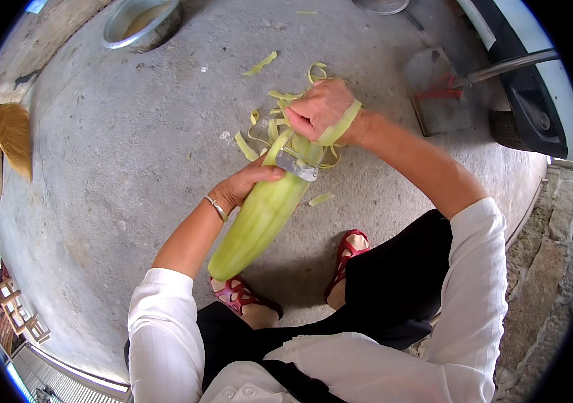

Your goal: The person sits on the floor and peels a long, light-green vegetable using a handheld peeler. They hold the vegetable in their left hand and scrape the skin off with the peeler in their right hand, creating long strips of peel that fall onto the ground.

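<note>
A long pale green gourd (259,218) slants from my left knee up toward the middle of the view. My left hand (246,183) wraps round its upper half from the left and steadies it. My right hand (320,107) is closed on a metal peeler (296,166), whose blade lies against the gourd's upper end. A fresh strip of peel (339,126) curls over my right wrist. Several green peel strips (259,131) lie heaped on the concrete floor (118,148) under and around my right hand.
A metal bowl (144,21) stands at the far left on the floor. A flat metal dustpan (437,91) with a long handle lies at the far right beside a vehicle's dark bumper (528,101). A straw broom (7,131) lies at the left edge. My feet wear red sandals (347,258).
</note>
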`<state>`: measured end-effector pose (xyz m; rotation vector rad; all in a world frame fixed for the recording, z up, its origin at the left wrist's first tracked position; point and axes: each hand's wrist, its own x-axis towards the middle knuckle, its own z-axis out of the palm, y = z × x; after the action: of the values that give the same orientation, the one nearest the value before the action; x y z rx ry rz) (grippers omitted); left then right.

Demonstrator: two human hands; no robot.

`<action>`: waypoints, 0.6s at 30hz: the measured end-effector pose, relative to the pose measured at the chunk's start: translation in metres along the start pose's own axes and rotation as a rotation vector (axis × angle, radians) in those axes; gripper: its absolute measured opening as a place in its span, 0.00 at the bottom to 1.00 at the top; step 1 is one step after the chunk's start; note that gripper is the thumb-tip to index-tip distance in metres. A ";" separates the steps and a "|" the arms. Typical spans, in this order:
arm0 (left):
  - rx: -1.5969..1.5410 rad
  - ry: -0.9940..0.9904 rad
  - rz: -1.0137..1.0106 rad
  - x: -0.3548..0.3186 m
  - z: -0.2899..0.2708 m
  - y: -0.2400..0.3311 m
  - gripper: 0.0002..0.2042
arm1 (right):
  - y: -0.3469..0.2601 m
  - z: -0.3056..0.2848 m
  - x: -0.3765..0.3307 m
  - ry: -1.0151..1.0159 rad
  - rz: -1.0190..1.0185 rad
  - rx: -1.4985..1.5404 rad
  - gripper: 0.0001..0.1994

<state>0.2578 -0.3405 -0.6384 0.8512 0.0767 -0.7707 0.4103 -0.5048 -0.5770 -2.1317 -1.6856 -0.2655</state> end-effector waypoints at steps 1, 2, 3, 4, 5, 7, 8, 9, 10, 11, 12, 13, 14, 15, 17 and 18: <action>0.010 0.013 0.002 0.001 0.001 -0.002 0.38 | -0.001 -0.002 0.000 -0.024 -0.011 -0.013 0.12; 0.019 0.029 0.005 0.001 0.002 -0.003 0.38 | -0.001 -0.002 0.000 -0.047 -0.023 -0.024 0.12; 0.007 0.037 -0.001 0.001 0.001 -0.003 0.37 | 0.008 0.000 -0.001 -0.061 0.018 -0.065 0.12; -0.009 0.035 -0.011 0.001 0.002 -0.005 0.37 | 0.025 0.002 -0.007 -0.082 0.068 -0.109 0.13; -0.021 0.038 -0.019 0.001 0.002 -0.006 0.37 | 0.040 0.003 -0.013 -0.098 0.114 -0.152 0.13; 0.015 0.018 0.025 -0.001 0.001 -0.010 0.37 | 0.063 -0.010 -0.025 -0.087 0.257 -0.239 0.13; 0.031 0.010 0.044 -0.002 0.001 -0.012 0.37 | 0.068 -0.012 -0.029 -0.082 0.330 -0.278 0.12; 0.028 0.007 0.030 -0.002 0.000 -0.011 0.37 | 0.069 -0.009 -0.032 -0.075 0.329 -0.186 0.12; 0.022 0.010 0.012 -0.002 -0.002 -0.012 0.37 | 0.059 -0.005 -0.030 -0.069 0.329 -0.086 0.11; 0.018 0.012 0.004 -0.002 -0.003 -0.010 0.37 | 0.049 -0.003 -0.026 -0.060 0.325 0.009 0.11; 0.015 0.013 -0.002 -0.002 -0.005 -0.009 0.37 | 0.036 0.001 -0.021 -0.055 0.277 0.042 0.11; 0.010 0.012 -0.006 -0.001 -0.005 -0.008 0.37 | 0.020 0.004 -0.017 -0.053 0.234 0.075 0.11; 0.005 0.011 -0.009 -0.001 -0.005 -0.009 0.38 | 0.013 0.006 -0.016 -0.050 0.190 0.108 0.11; -0.004 0.007 -0.009 -0.001 -0.005 -0.009 0.37 | 0.017 0.010 -0.018 -0.023 0.181 0.074 0.11; -0.021 -0.013 -0.005 0.001 -0.001 -0.010 0.37 | 0.040 0.012 -0.024 0.025 0.165 -0.006 0.10; -0.015 -0.028 0.031 -0.001 0.001 -0.010 0.37 | 0.056 0.002 -0.026 -0.042 0.185 -0.065 0.10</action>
<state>0.2504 -0.3447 -0.6434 0.8251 0.0444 -0.7519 0.4573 -0.5371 -0.5997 -2.3377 -1.5078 -0.2253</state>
